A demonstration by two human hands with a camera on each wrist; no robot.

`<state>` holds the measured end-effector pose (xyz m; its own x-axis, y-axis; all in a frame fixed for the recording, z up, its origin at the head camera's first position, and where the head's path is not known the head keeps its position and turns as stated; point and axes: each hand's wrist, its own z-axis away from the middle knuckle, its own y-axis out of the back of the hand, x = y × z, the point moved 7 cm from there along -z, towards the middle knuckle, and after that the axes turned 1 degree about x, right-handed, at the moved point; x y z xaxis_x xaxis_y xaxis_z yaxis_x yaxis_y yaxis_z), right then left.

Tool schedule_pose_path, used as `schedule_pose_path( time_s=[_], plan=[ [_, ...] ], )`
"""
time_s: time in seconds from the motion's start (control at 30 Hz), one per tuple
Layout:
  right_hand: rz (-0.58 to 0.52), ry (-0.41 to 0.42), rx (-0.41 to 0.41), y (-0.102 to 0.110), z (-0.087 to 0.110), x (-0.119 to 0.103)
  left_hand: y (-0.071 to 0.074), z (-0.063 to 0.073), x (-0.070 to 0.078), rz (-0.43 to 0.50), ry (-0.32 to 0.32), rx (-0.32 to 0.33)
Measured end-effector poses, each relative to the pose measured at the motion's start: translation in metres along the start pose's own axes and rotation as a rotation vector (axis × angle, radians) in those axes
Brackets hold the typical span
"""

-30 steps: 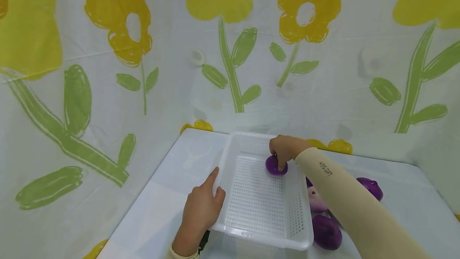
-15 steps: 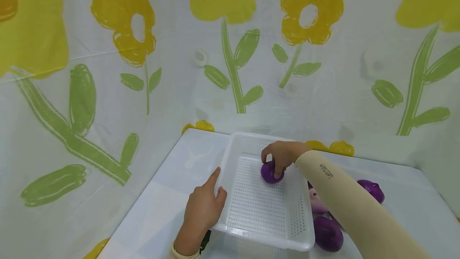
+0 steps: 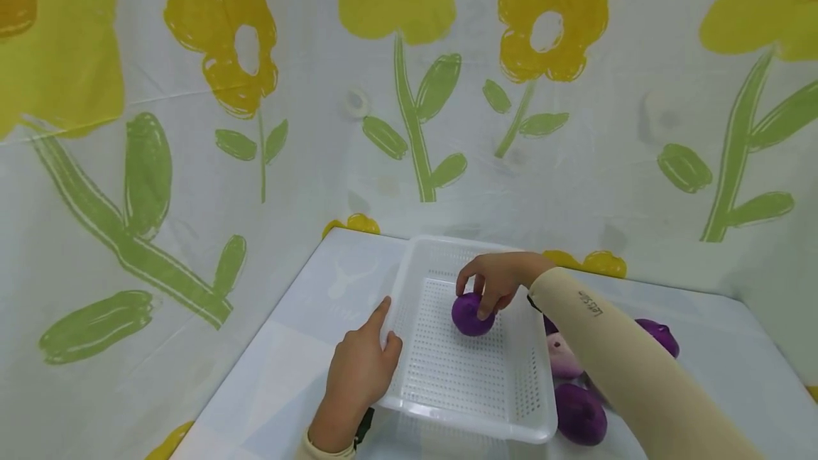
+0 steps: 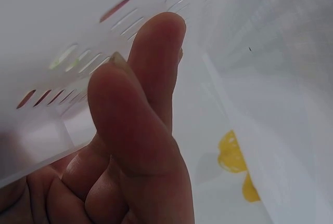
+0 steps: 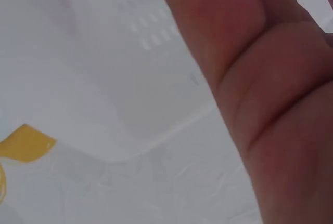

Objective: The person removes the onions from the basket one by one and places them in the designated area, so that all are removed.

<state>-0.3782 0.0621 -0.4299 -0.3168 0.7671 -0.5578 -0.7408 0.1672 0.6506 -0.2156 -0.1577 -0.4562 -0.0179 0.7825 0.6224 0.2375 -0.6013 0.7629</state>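
Observation:
A white perforated plastic basket lies at a slant across the table. My right hand reaches over its far right side and pinches a round, glossy purple onion between thumb and fingers, low over the basket floor. At the basket's left side, my left hand grips the rim, thumb at the edge and index finger extended along it. From the left wrist, the thumb and index finger show beside the slotted basket wall, other fingers curled below. The right wrist view shows only part of the right hand, the onion hidden.
Right of the basket lie a dark purple onion, a pale pink-purple one and, farther right, another purple one, beneath or beside the right sleeve. A flower-printed sheet walls off the table behind and to the left.
My right hand has moved left and slightly nearer with the onion, from the basket's far right side toward its middle. The left hand and basket keep their places.

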Motion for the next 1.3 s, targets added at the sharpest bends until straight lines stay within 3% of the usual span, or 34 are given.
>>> schedule_pose_path(
  time_s=[0.2,0.57,0.83,1.3],
  plan=[
    [-0.146,0.046,-0.006,0.004,0.015,-0.005,-0.001,-0.001,0.002,-0.010,-0.009,0.006],
    [-0.275,0.216,0.127,0.003,0.052,-0.017,-0.004,-0.002,0.006,-0.014,-0.014,-0.006],
    [-0.269,0.262,0.214,-0.013,0.095,-0.016,-0.005,-0.002,0.008,-0.017,-0.011,-0.011],
    [-0.457,0.286,0.323,-0.047,0.176,0.002,-0.001,0.002,0.001,-0.003,0.018,-0.018]
  ],
)
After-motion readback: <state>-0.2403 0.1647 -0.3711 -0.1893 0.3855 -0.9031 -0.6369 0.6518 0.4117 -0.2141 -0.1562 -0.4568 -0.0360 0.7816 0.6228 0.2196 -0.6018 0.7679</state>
